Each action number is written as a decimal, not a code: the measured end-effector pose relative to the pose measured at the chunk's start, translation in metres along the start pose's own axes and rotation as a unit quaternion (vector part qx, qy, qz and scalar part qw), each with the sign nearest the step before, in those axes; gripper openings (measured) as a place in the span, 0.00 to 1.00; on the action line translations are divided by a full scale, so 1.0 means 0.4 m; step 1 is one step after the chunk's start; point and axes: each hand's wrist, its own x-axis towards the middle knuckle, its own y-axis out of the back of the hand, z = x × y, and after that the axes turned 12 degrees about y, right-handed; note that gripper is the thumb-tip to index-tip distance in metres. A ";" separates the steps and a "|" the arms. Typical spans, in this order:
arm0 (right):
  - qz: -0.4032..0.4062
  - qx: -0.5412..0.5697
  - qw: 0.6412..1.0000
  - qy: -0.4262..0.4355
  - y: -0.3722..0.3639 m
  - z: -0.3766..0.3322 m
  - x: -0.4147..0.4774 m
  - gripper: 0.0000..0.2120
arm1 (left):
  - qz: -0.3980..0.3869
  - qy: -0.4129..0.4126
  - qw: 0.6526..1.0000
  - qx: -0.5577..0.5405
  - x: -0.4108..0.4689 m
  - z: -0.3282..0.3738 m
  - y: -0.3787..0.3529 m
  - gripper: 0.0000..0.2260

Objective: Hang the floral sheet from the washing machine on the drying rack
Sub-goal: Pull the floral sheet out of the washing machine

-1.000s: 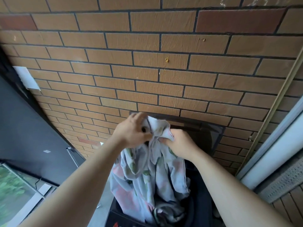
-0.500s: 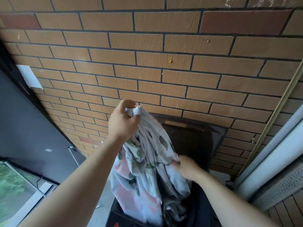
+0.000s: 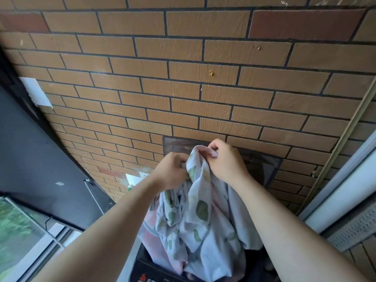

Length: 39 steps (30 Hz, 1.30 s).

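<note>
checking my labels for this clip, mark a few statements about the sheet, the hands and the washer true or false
1. Both the left hand and the right hand grip the floral sheet. True.
2. The sheet is fully out of the washing machine. False: its lower part hangs down into the tub opening.
3. The lid stands raised in front of the brick wall. True.
4. The sheet is draped over a drying rack. False: no rack is in view; the hands hold it up.

Arms extended forward; left grip [image 3: 173, 169], right grip [image 3: 225, 159] close together, fingers curled, apparently pinching floral sheet [image 3: 199, 210].
</note>
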 end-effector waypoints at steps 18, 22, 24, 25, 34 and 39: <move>-0.266 -0.009 0.948 -0.172 -0.094 0.174 -0.137 0.08 | 0.124 0.090 0.894 -0.421 0.009 0.030 0.102 0.11; -0.137 -0.021 0.978 -0.154 -0.059 0.120 -0.082 0.10 | 0.151 0.085 0.951 -0.258 0.006 0.013 0.082 0.16; -0.059 0.009 0.994 -0.095 -0.016 0.027 -0.032 0.14 | 0.157 0.079 0.974 -0.143 0.003 0.004 0.061 0.13; -0.025 0.035 0.996 -0.077 0.005 -0.017 -0.011 0.13 | 0.148 0.066 0.981 -0.105 -0.003 0.003 0.054 0.09; 0.010 0.200 0.975 -0.091 0.006 -0.042 0.008 0.08 | 0.105 0.005 0.994 0.031 -0.014 0.010 0.035 0.19; -0.162 0.252 0.936 -0.187 -0.064 0.068 -0.121 0.13 | 0.186 0.125 0.914 -0.338 0.004 0.013 0.081 0.16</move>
